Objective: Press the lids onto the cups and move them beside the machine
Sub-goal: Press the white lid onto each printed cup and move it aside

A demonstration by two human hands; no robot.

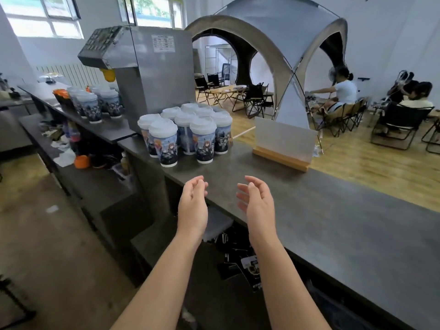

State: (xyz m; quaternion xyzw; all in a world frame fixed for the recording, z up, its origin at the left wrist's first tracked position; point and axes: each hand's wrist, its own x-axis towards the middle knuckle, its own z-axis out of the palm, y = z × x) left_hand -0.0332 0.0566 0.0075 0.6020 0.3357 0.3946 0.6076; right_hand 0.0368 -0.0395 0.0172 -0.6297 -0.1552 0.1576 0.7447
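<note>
So both hands are empty right now. The left hand [193, 203] and right hand [256, 201] hover over the near edge of the desk [333, 210], palms facing each other, fingers loosely curled, holding nothing.

The cups [183, 134] stand in a tight cluster on the desk, right beside the big steel machine [152, 75], touching or nearly touching each other. All the ones I can see have their lids [202, 125] on, though from this angle I honestly can't tell whether every lid is snapped fully down or just sitting there. A second bunch of lidded cups [95, 103] sits on the lower ledge on the machine's other side.

Looks to me like this batch is pretty much done, so the step in hand is a check. If I were doing it, I'd press flat with the palm on the middle of each lid while the other hand steadies the cup wall, then run a thumb round the rim. Go gentle, the cluster is packed tight and one nudge could topple its neighbours. Watch the wooden sign stand [282, 151] nearby too.
</note>
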